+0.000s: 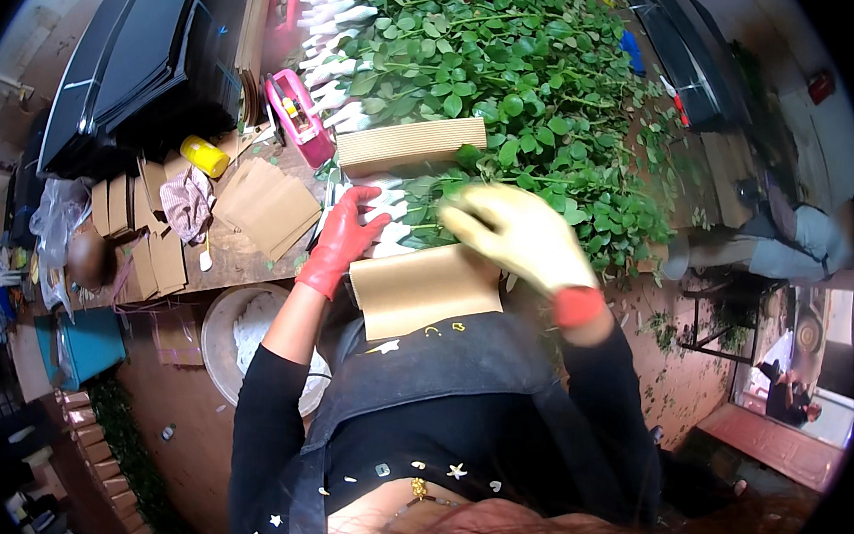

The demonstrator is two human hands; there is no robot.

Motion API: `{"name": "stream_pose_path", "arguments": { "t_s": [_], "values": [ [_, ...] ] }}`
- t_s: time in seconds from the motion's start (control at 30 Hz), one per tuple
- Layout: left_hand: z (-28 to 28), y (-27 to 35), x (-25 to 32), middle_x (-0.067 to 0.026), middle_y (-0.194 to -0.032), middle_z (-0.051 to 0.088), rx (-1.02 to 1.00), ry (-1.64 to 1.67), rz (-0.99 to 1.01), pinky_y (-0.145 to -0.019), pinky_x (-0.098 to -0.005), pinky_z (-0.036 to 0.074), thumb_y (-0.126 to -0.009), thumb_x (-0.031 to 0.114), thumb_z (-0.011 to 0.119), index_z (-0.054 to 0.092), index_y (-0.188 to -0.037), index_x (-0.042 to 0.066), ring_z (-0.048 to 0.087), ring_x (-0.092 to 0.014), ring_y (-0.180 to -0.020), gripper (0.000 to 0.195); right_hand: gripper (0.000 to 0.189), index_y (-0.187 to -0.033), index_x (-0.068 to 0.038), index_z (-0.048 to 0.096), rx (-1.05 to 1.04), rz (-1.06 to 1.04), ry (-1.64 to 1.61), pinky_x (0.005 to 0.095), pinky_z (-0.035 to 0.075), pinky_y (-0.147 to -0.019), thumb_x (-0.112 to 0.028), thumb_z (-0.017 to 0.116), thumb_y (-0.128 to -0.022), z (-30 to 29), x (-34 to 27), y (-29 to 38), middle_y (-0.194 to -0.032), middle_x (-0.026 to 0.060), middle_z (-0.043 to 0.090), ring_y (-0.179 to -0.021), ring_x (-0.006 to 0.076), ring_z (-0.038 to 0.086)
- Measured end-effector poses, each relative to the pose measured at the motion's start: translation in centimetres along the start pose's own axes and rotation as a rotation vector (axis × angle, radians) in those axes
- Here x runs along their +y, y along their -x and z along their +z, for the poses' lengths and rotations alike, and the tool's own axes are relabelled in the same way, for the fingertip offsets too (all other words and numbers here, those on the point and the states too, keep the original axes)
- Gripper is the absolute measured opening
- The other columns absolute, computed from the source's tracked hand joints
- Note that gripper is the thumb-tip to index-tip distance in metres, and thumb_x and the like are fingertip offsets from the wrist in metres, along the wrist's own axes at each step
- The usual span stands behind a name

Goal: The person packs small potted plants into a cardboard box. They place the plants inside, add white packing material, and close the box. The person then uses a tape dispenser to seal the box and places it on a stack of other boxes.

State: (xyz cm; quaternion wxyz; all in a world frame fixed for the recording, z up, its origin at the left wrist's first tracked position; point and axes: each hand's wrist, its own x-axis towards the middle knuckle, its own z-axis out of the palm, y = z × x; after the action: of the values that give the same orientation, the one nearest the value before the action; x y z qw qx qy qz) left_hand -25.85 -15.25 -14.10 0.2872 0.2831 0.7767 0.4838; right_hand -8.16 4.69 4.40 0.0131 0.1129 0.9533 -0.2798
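My left hand (345,242), in a red glove, has its thumb and fingers apart against white-netted flower heads (392,215). My right hand (523,237), in a pale yellow glove with a red cuff beneath it, is blurred over the leafy stems (431,211) of these flowers. Its fingers are curved, with a gap at the thumb and nothing visible in it. A brown cardboard sheet (429,290) lies at the table edge against my apron (442,358). Just beyond my hands, a corrugated cardboard piece (410,145) stands across the stems.
A thick bed of green leafy stems (516,86) covers the far table. Left are a pink basket (302,118), brown cardboard pieces (270,206), a yellow container (204,156) and stacked black sheets (143,49). A white bucket (222,341) stands below. A person (798,240) is at right.
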Motion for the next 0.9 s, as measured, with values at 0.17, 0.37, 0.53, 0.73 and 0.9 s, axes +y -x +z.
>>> {"name": "stream_pose_path", "arguments": {
  "t_s": [0.17, 0.37, 0.53, 0.73, 0.9],
  "values": [
    [0.6, -0.6, -0.2, -0.0112, -0.13, 0.066, -0.024, 0.049, 0.023, -0.094, -0.0362, 0.057, -0.09, 0.018, 0.084, 0.058, -0.138, 0.002, 0.065, -0.021, -0.111, 0.057, 0.064, -0.097, -0.008, 0.075, -0.437, 0.456, 0.221, 0.0482, 0.057, -0.079, -0.068, 0.053, -0.1, 2.1, 4.6, 10.2, -0.087, 0.0156, 0.075, -0.082, 0.0331, 0.072],
    [-0.2, 0.1, 2.2, -0.0116, -0.127, 0.067, -0.058, 0.059, -0.114, -0.085, -0.037, 0.061, -0.091, 0.018, 0.084, 0.056, -0.139, 0.002, 0.066, -0.022, -0.109, 0.058, 0.046, -0.108, -0.004, 0.071, -0.284, 0.523, -1.088, 0.027, 0.056, -0.066, -0.047, 0.055, -0.11, 2.7, 7.1, 12.6, -0.098, 0.0141, 0.079, -0.079, 0.0116, 0.07],
    [-0.9, -0.4, -3.3, -0.0133, -0.126, 0.071, -0.05, -0.135, 0.317, -0.096, -0.0381, 0.056, -0.097, 0.017, 0.074, 0.065, -0.13, 0.0, 0.066, -0.021, -0.11, 0.038, 0.05, -0.139, 0.002, 0.059, -0.142, -0.139, -1.79, 0.0335, 0.053, -0.105, -0.037, 0.06, -0.109, 2.3, 3.7, 4.3, -0.15, 0.0226, 0.057, -0.131, 0.0258, 0.063],
    [-0.8, -0.1, 0.7, -0.0137, -0.124, 0.072, 0.024, 0.168, 0.277, -0.098, -0.0378, 0.053, -0.093, 0.005, 0.072, 0.067, -0.133, 0.005, 0.067, -0.02, -0.113, 0.04, 0.035, -0.102, -0.009, 0.076, -0.063, -0.205, 0.154, 0.042, 0.059, -0.09, -0.041, 0.082, -0.088, 4.9, 4.1, -4.6, -0.101, 0.0099, 0.074, -0.101, 0.0334, 0.074],
    [-5.6, 1.1, -1.5, -0.0108, -0.111, 0.076, 0.209, -0.293, 0.37, -0.085, -0.0396, 0.058, -0.092, 0.0, 0.071, 0.07, -0.13, 0.009, 0.072, -0.023, -0.099, 0.039, 0.046, -0.103, -0.011, 0.077, -0.326, 0.118, 0.422, 0.0427, 0.063, -0.084, -0.053, 0.083, -0.083, 6.6, 2.8, -7.6, -0.104, 0.0108, 0.075, -0.101, 0.0309, 0.076]
  ]
}}
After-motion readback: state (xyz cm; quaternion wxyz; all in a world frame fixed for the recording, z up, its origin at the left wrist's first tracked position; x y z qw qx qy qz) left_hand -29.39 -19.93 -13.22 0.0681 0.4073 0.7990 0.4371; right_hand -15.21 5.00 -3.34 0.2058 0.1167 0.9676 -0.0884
